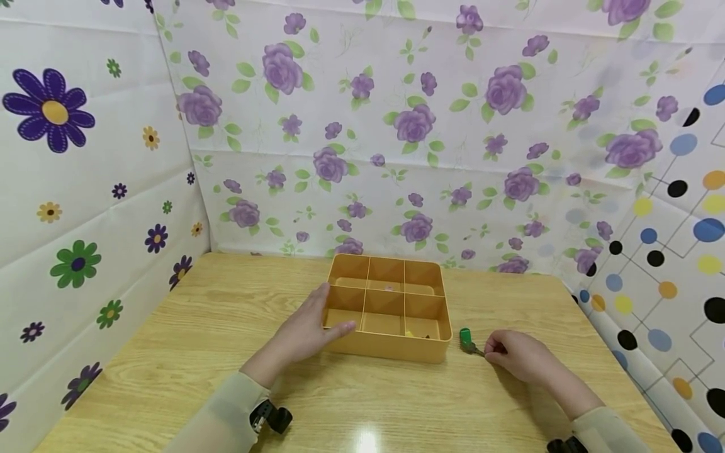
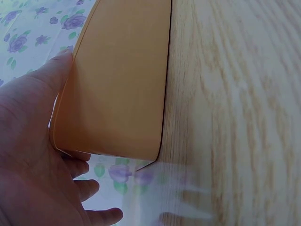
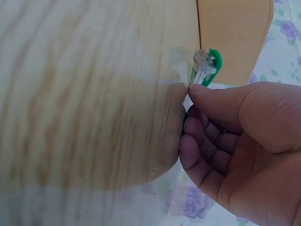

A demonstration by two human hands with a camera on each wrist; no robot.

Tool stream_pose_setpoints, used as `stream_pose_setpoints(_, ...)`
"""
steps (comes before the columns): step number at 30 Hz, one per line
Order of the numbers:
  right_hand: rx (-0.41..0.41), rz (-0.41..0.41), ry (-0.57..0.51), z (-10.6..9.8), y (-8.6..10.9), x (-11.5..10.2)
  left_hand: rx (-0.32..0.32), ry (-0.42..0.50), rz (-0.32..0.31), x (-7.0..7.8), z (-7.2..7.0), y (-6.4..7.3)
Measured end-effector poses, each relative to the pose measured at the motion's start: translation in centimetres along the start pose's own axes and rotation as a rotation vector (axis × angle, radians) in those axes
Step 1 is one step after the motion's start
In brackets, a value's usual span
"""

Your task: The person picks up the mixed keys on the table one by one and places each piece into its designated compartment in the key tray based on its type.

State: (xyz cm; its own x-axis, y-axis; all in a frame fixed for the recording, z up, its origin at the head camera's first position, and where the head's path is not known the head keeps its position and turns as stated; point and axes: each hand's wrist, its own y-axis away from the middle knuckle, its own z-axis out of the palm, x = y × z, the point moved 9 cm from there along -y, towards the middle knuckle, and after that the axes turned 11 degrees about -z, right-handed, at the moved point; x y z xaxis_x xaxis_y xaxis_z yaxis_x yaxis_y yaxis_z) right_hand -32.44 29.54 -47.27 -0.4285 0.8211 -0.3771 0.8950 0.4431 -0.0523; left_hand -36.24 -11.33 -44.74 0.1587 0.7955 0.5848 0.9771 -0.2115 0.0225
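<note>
On the table stands a tan organizer box divided into several compartments. My left hand rests at its front left corner, the thumb on the front rim and the fingers along the left side. In the left wrist view, the thumb of the left hand touches the rim and the lower fingers extend past the box end. To the right of the box, my right hand pinches a key between thumb and index finger, close to the tabletop. A green tag is attached at the key's far end.
Small yellow and dark bits lie in the front right compartment; their kind is too small to tell. A tiny pinkish bit shows in the back middle one. Flowered cloth hangs behind the wooden table, with patterned cloth at both sides.
</note>
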Motion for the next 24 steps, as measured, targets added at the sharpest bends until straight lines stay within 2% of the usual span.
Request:
stream_pose_setpoints(4, 0.008, 0.006, -0.031, -0.1, 0.2, 0.1, -0.001, 0.000, 0.000, -0.1, 0.1, 0.0)
stream_pose_setpoints(24, 0.240, 0.065, -0.205, -3.9, 0.6, -0.3, 0.006, 0.005, -0.003, 0.1, 0.0, 0.0)
